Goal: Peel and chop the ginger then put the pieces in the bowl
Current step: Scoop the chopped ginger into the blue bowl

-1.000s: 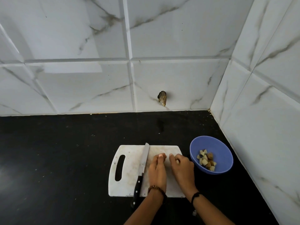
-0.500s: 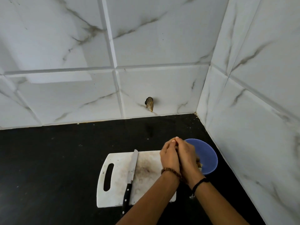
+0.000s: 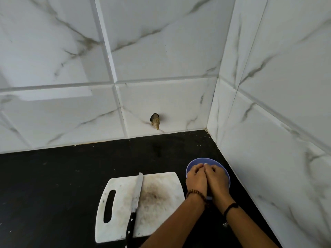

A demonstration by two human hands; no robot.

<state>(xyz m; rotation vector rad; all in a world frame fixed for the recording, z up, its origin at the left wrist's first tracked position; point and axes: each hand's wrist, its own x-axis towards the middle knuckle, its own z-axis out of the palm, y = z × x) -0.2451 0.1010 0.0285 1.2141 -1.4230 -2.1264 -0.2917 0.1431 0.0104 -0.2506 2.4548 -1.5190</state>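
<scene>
My left hand (image 3: pixel 196 178) and my right hand (image 3: pixel 217 179) are pressed side by side directly over the blue bowl (image 3: pixel 202 159), fingers curled downward and fingertips meeting. The hands cover most of the bowl and hide its contents. No ginger pieces show; whatever the cupped hands hold is hidden under the fingers. The white cutting board (image 3: pixel 161 192) lies left of the bowl with a brownish stain and no pieces on it. A black-handled knife (image 3: pixel 137 194) lies lengthwise on the board, blade pointing away from me.
The black counter (image 3: pixel 62 176) runs left and back to the white marble-tiled walls. The right wall (image 3: pixel 277 158) stands close beside the bowl. A small dark-and-tan lump (image 3: pixel 155 120) sticks to the back wall just above the counter.
Both hands gathered pieces on the board, lifted cupped together and moved right; they now hover over the bowl. The board is left bare. The knife has not moved.
</scene>
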